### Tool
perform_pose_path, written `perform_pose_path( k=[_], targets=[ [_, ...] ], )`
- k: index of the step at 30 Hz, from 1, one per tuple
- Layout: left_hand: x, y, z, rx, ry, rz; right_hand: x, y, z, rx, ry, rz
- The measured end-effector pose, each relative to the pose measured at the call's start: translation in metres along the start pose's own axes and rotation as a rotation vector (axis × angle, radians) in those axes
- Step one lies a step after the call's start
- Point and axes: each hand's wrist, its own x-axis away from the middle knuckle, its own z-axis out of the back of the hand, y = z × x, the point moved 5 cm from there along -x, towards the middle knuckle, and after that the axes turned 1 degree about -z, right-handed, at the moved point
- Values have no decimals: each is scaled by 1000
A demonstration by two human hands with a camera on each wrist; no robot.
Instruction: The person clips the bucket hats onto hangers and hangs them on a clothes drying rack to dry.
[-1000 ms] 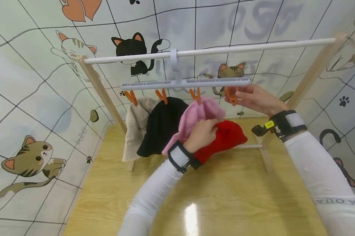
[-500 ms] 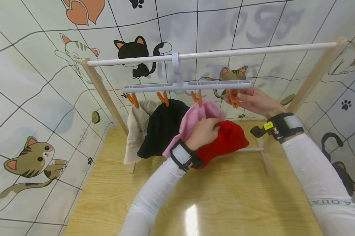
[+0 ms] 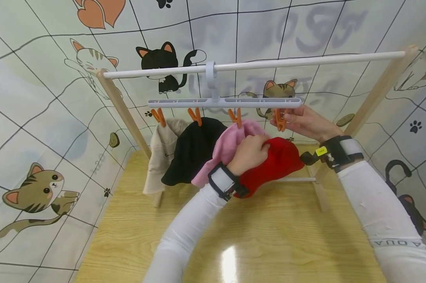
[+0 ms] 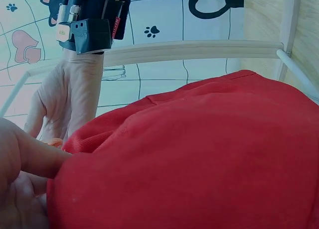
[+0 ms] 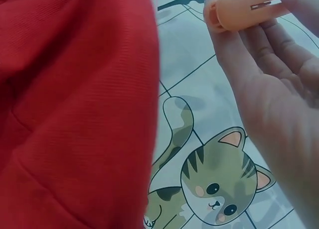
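Observation:
My left hand (image 3: pixel 249 154) pinches the crown of a red bucket hat (image 3: pixel 276 163), which hangs below the right end of the hanger. In the left wrist view the red fabric (image 4: pixel 199 149) fills much of the frame, with the thumb pressed on its edge. My right hand (image 3: pixel 306 122) holds the rightmost orange clothespin (image 3: pixel 280 120) between thumb and fingers. The right wrist view has this orange clothespin (image 5: pixel 241 11) apart from the red fabric (image 5: pixel 79 109). A pink hat (image 3: pixel 222 147), a black hat (image 3: pixel 195 153) and a beige hat (image 3: pixel 160 153) hang from the other clothespins.
The pale grey clip hanger (image 3: pixel 218 103) hooks over a white rod (image 3: pixel 305 62) on a wooden rack. The rack's right leg (image 3: pixel 379 92) stands beside my right wrist. Below is a wood-grain table (image 3: pixel 269 236); a cat-print wall covering (image 3: pixel 213 23) surrounds it.
My left hand has moved up and slightly right, lifting the red hat closer to the rightmost clothespin. My right hand stays on that clothespin.

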Motion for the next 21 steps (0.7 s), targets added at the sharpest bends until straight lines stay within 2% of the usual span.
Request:
perform_pose_path(
  k=[5,11,21],
  targets=[
    [-5,3,1,46,15,-8,0,0,-2,-17,24,1],
    [-10,5,1,16,48,-5,0,2,-1,26,94,-3],
    [-13,10,3,-4,72,17,1,2,-4,5,128,0]
  ],
)
